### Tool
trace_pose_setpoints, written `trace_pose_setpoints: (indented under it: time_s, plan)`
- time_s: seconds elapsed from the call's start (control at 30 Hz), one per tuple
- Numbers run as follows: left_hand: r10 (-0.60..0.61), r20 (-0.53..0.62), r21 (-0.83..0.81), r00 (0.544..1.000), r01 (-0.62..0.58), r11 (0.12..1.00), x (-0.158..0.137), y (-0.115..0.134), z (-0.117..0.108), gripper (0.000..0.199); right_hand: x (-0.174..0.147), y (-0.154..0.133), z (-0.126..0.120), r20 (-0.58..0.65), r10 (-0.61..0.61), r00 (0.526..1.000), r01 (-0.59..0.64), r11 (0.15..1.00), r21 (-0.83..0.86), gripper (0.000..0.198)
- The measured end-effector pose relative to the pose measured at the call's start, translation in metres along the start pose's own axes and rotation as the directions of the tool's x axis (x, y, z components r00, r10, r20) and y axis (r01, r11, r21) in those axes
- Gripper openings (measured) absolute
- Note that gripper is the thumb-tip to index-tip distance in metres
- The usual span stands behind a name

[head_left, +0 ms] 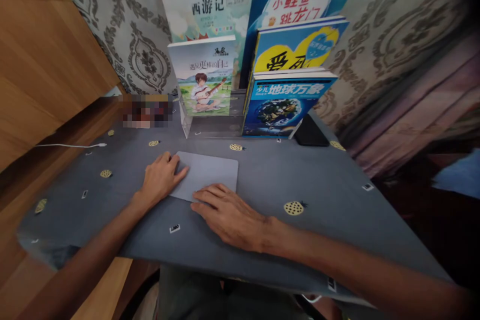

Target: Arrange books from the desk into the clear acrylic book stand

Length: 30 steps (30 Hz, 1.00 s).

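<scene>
A flat grey rectangular panel (210,170) lies on the cloth-covered desk (262,180), in front of the clear stand (215,127) that holds upright books (206,85). The left hand (161,178) rests at the panel's left edge with the thumb spread over its top face, and the right hand (230,215) lies across the near right portion, fingers extended; the hands are apart from each other (whether either one grips the panel cannot be told). A white cable (71,145) lies at the desk's left side.
</scene>
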<state>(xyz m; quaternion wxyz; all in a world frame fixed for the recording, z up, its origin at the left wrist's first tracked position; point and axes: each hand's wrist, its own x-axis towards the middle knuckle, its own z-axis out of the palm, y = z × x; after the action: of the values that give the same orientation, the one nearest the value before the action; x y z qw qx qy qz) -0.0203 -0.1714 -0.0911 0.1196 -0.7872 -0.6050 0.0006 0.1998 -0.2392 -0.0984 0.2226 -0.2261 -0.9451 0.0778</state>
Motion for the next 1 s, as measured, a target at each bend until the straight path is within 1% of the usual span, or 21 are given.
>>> trace_pose_setpoints:
  time_s: [0.17, 0.3, 0.37, 0.43, 0.5, 0.57, 0.63, 0.77, 0.9, 1.0]
  plan:
    - [0.117, 0.06, -0.014, 0.991, -0.117, 0.993, -0.004, 0.036, -0.013, 0.03, -0.011, 0.003, -0.004, 0.074, 0.1, 0.992, -0.096, 0.994, -0.054, 0.021]
    - [0.198, 0.065, -0.059, 0.978, -0.194, 0.979, -0.005, 0.052, -0.016, 0.024, -0.019, 0.01, -0.005, 0.089, 0.181, 0.979, -0.172, 0.981, -0.094, 0.019]
    - [0.241, 0.038, -0.062, 0.97, -0.238, 0.969, -0.004, 0.056, -0.015, 0.022, -0.022, 0.013, -0.006, 0.078, 0.214, 0.974, -0.206, 0.973, -0.105, 0.021]
    - [0.289, -0.029, -0.053, 0.957, -0.29, 0.956, -0.002, 0.059, -0.013, 0.019, -0.025, 0.017, -0.007, 0.048, 0.252, 0.967, -0.245, 0.963, -0.112, 0.023]
    - [0.338, -0.102, -0.044, 0.935, -0.344, 0.938, 0.001, 0.063, -0.01, 0.017, -0.026, 0.023, -0.006, 0.014, 0.295, 0.955, -0.291, 0.949, -0.119, 0.025]
    - [0.377, -0.147, -0.041, 0.914, -0.387, 0.921, 0.003, 0.067, -0.007, 0.017, -0.026, 0.03, -0.005, -0.006, 0.338, 0.941, -0.335, 0.932, -0.135, 0.03]
    - [0.404, -0.165, -0.034, 0.9, -0.414, 0.91, 0.004, 0.071, -0.004, 0.016, -0.027, 0.039, -0.004, -0.005, 0.38, 0.925, -0.376, 0.913, -0.159, 0.037]
    - [0.423, -0.201, -0.007, 0.884, -0.433, 0.902, 0.004, 0.075, 0.001, 0.018, -0.038, 0.059, -0.008, 0.019, 0.471, 0.882, -0.455, 0.862, -0.223, 0.048]
    - [0.424, -0.236, -0.019, 0.874, -0.441, 0.897, 0.004, 0.073, 0.004, 0.02, -0.058, 0.073, -0.015, -0.01, 0.551, 0.834, -0.53, 0.797, -0.291, 0.052]
    - [0.432, -0.253, -0.056, 0.866, -0.458, 0.887, 0.004, 0.071, 0.006, 0.024, -0.07, 0.076, -0.02, -0.041, 0.572, 0.82, -0.557, 0.778, -0.289, 0.052]
